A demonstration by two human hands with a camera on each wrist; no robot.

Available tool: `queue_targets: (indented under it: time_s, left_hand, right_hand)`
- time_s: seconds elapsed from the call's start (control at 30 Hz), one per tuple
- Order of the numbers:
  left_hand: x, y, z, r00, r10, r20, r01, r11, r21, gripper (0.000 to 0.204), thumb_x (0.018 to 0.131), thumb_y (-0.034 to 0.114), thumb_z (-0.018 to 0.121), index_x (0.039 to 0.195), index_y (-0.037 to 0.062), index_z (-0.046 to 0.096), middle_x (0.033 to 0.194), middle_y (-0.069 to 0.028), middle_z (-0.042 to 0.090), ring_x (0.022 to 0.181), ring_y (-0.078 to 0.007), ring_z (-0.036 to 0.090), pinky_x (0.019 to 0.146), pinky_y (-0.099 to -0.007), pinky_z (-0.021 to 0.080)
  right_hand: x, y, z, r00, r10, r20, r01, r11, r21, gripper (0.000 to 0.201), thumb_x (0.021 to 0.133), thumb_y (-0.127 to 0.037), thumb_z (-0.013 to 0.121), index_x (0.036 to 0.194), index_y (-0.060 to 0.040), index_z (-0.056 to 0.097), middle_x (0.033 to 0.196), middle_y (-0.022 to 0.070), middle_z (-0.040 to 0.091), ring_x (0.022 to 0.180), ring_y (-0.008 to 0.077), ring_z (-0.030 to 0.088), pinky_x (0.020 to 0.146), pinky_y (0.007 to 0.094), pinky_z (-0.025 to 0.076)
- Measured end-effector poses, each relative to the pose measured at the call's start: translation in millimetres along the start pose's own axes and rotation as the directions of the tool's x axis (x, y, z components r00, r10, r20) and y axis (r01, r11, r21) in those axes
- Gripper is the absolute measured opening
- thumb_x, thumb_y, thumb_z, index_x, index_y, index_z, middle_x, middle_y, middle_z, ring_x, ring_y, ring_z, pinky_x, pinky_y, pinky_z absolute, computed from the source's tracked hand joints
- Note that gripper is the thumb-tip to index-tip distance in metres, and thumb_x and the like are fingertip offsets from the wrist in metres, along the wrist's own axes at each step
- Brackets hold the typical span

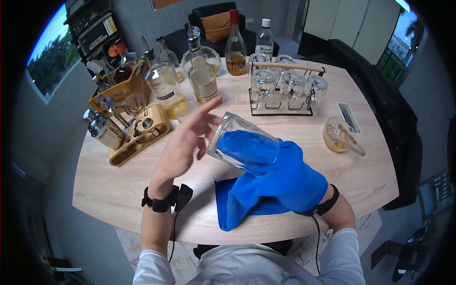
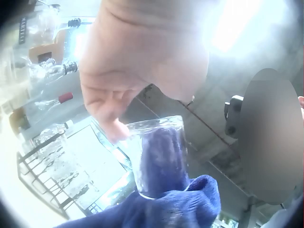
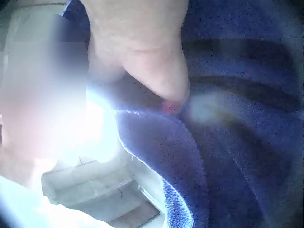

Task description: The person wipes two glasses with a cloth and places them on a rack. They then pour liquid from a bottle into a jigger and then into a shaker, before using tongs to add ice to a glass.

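Right hand (image 3: 140, 52) draped in blue cloth (image 1: 273, 185), grip hidden, cannot tell; tilted glass (image 1: 244, 145) just beyond, fitted over cloth, above counter (image 1: 354, 173). Left hand (image 1: 185, 142), fingers loosely extended, empty, beside glass's base. Rack (image 1: 281, 114) behind.

Head view looks down, wrist views closer, sharing the cloth (image 1: 287, 183).

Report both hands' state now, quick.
Left hand: open, beside the glass.
Right hand: mostly under the blue cloth tucked into the glass; grip hidden, can't tell.
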State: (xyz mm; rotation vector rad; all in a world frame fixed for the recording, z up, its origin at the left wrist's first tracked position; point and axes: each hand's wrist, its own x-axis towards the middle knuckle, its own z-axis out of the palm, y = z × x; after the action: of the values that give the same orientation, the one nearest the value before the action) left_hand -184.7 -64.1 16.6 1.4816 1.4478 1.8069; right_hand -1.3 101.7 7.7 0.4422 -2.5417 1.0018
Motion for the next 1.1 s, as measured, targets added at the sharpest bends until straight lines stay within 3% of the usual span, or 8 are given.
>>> queue_targets:
  time_s: [0.2,0.33,0.53,0.63,0.73,0.83,0.97,1.1]
  left_hand:
    - [-8.3,20.8,10.2,0.934,-0.342,-0.099,0.356,0.893,0.276,0.047,0.098,0.032,0.057,0.129,-0.0026,0.055,0.070,0.0016,0.058,0.057,-0.0049,0.048,0.054,-0.0225,0.038]
    - [-6.0,8.0,7.0,0.970,-0.243,0.011,0.231,0.933,0.276,0.058,0.085,0.024,0.075,0.134,0.0017,0.053,0.101,-0.0036,0.063,0.074,-0.0048,0.053,0.062,-0.0213,0.041]
    - [0.6,11.3,-5.1,0.974,-0.111,0.195,0.082,0.985,0.150,0.086,0.073,0.031,0.085,0.144,0.0065,0.043,0.140,-0.0103,0.049,0.112,-0.0156,0.054,0.086,-0.0274,0.047]
    - [1.2,16.3,-7.0,0.964,-0.010,0.267,-0.051,0.974,0.222,0.092,0.071,0.035,0.085,0.146,0.0062,0.040,0.146,-0.0129,0.043,0.125,-0.0213,0.049,0.092,-0.0304,0.047]
    - [-3.6,15.7,-4.9,0.968,0.007,0.252,-0.030,0.995,0.090,0.086,0.079,0.039,0.079,0.147,0.0044,0.038,0.146,-0.0142,0.043,0.128,-0.0247,0.047,0.095,-0.0332,0.047]
    - [-7.6,8.0,-16.3,0.978,-0.063,0.197,0.033,0.988,0.152,0.071,0.089,0.039,0.068,0.144,0.0015,0.042,0.133,-0.0140,0.054,0.116,-0.0237,0.056,0.089,-0.0325,0.050]
    - [-10.0,23.2,-5.1,0.898,-0.440,-0.005,0.429,0.874,0.229,0.050,0.095,0.033,0.063,0.129,-0.0030,0.055,0.085,-0.0047,0.066,0.066,-0.0078,0.058,0.063,-0.0245,0.048]
    - [-6.4,21.3,5.8,0.956,-0.293,0.028,0.277,0.926,0.255,0.061,0.084,0.031,0.076,0.133,0.0027,0.055,0.104,-0.0073,0.067,0.082,-0.0110,0.059,0.068,-0.0240,0.046]
  right_hand:
    - [-11.6,29.9,30.4,0.937,-0.333,0.105,0.313,0.668,-0.675,0.022,0.092,-0.022,0.057,0.103,-0.0038,0.058,0.102,0.0214,0.062,0.082,0.0331,0.061,0.068,0.0570,0.047]
    - [-10.3,34.0,31.7,0.867,-0.460,0.190,0.440,0.529,-0.726,0.020,0.092,-0.020,0.057,0.098,-0.0010,0.059,0.098,0.0242,0.062,0.079,0.0354,0.061,0.064,0.0535,0.051]
    - [12.4,-22.3,-16.8,0.948,-0.262,0.180,0.298,0.930,-0.213,0.046,0.089,-0.019,0.064,0.130,0.0004,0.056,0.141,0.0223,0.049,0.122,0.0385,0.055,0.099,0.0482,0.047]
    - [20.2,-27.6,-19.5,0.996,-0.062,-0.070,0.078,0.965,0.252,0.060,0.083,-0.026,0.074,0.132,0.0016,0.055,0.125,0.0163,0.063,0.112,0.0186,0.062,0.086,0.0209,0.051]
    - [3.5,-6.6,-13.3,0.933,-0.290,0.212,0.271,0.956,0.112,0.048,0.083,-0.017,0.071,0.128,-0.0035,0.059,0.142,0.0187,0.049,0.126,0.0385,0.052,0.103,0.0416,0.044]
    - [-8.7,-11.0,4.5,0.982,0.064,0.176,-0.048,0.995,-0.090,0.047,0.082,-0.013,0.070,0.127,-0.0058,0.060,0.146,0.0171,0.046,0.130,0.0361,0.048,0.103,0.0432,0.043]
    - [-16.1,13.9,29.8,0.977,-0.138,0.161,0.211,0.716,-0.665,0.032,0.091,-0.026,0.055,0.115,-0.0053,0.062,0.127,0.0212,0.056,0.099,0.0370,0.060,0.085,0.0585,0.047]
    - [-20.5,17.1,41.1,0.979,-0.201,0.042,0.178,0.729,-0.661,0.044,0.094,-0.034,0.053,0.127,-0.0060,0.057,0.138,0.0171,0.050,0.108,0.0313,0.060,0.086,0.0588,0.047]
